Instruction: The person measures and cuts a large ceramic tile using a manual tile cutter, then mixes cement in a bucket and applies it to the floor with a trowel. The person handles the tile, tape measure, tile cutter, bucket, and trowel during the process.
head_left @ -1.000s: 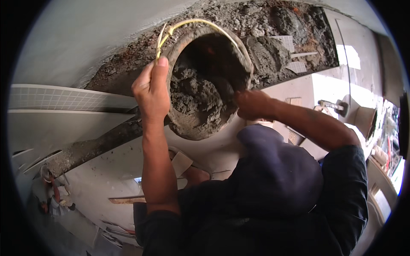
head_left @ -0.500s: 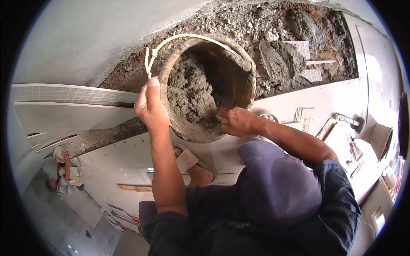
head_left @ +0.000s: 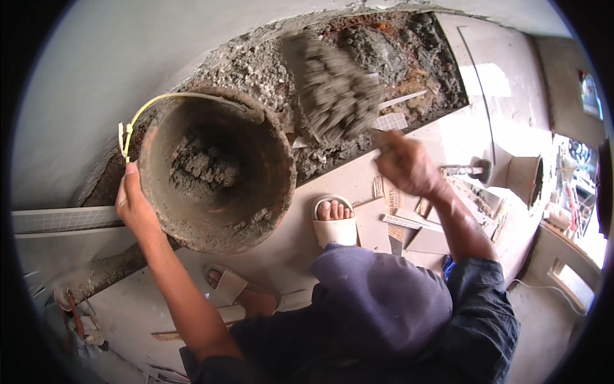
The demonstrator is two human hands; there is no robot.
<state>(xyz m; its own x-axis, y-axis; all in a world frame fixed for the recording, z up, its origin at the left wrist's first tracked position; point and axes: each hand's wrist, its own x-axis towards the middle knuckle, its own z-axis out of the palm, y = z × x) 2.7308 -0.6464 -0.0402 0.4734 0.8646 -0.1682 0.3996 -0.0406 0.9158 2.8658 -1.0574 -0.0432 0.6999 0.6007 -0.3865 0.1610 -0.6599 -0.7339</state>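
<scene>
A mortar-crusted bucket (head_left: 268, 211) is tilted with its mouth toward me, and a lump of wet grey mortar (head_left: 203, 163) lies inside. My left hand (head_left: 137, 201) grips the bucket's left rim, beside the knotted yellow handle cord (head_left: 131, 128). To the right of the bucket, my right hand (head_left: 409, 165) is closed round the handle of a trowel (head_left: 297, 64). The trowel is smeared by motion, and a heap of mortar (head_left: 342, 93) spreads across it above the rough bed; its handle is mostly hidden in my fist.
Rough mortar and rubble (head_left: 256, 67) run along the wall, with a white tile piece (head_left: 391, 121) on them. Cut tile pieces (head_left: 374, 224) lie near my sandalled foot (head_left: 334, 211). A mallet (head_left: 476, 170) rests at right. Another person (head_left: 86, 326) works at lower left.
My right hand has come out of the bucket and swung right, carrying mortar over the bed. The bucket shows lower and farther left, its mortar lump smaller. The view has shifted too.
</scene>
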